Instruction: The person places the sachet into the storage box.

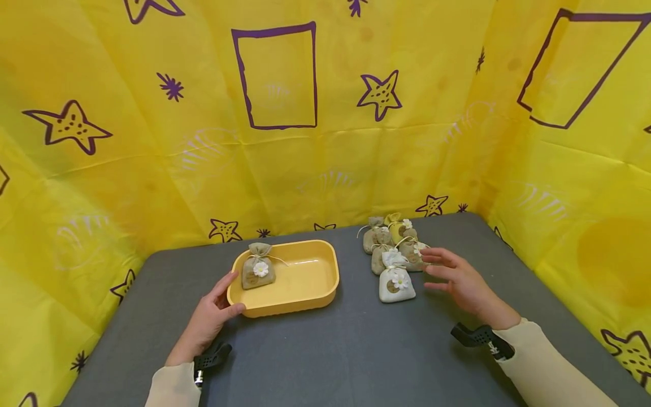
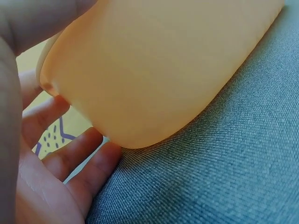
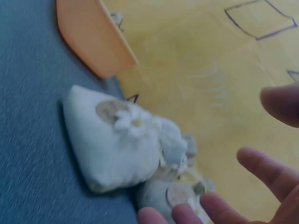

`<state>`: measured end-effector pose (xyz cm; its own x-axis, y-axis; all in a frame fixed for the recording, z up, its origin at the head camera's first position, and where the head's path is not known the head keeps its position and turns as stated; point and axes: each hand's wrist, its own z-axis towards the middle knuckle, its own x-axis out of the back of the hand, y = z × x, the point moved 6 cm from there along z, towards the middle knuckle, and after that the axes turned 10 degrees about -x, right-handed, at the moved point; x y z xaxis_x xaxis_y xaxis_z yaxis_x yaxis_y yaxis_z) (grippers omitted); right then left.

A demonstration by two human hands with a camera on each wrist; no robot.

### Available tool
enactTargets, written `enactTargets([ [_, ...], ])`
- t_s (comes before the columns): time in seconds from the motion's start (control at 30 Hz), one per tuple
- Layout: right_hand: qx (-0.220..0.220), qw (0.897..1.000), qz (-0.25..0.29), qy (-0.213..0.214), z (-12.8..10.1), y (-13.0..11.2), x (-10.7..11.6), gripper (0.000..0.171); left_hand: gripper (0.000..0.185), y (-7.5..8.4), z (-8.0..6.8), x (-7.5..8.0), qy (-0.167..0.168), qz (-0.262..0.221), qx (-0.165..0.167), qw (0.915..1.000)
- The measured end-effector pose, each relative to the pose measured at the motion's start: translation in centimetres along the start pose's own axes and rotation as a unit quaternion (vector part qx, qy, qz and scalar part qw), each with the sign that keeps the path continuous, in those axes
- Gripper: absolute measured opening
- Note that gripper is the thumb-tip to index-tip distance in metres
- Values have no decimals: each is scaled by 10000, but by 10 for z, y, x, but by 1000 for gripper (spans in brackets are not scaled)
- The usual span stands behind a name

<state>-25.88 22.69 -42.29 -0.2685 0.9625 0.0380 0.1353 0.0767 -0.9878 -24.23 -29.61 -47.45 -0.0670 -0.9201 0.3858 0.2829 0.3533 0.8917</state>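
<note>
Left hand (image 1: 211,314) gripping tray (image 1: 310,297) corner at 7 o'clock; sachet (image 1: 257,267) inside. Right hand (image 1: 458,280) open, fingers spread, at 3 o'clock of white sachet (image 1: 395,280) on bench (image 1: 346,356).

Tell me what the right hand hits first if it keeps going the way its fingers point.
Probably the white fabric pouch with a daisy, nearest to the right hand, though depth is uncertain.
</note>
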Motion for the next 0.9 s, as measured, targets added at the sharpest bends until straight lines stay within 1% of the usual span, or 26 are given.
enactTargets([
  [0.17,-420,9990,-94,-135,3,16,6,55,77,0,0,1,-13,14,48,10000],
  [0.33,-644,9976,-169,-163,7,26,7,57,77,0,1,0,-22,-8,126,9999],
  [0.53,-759,9965,-295,-203,13,29,6,57,76,1,1,-1,-14,-131,80,9999],
  [0.73,-743,9959,-422,-303,16,30,2,55,75,4,0,-1,-30,-244,9,9997],
  [0.9,-697,9951,-543,-441,18,30,-4,61,75,5,0,-1,-34,-187,51,9998],
])
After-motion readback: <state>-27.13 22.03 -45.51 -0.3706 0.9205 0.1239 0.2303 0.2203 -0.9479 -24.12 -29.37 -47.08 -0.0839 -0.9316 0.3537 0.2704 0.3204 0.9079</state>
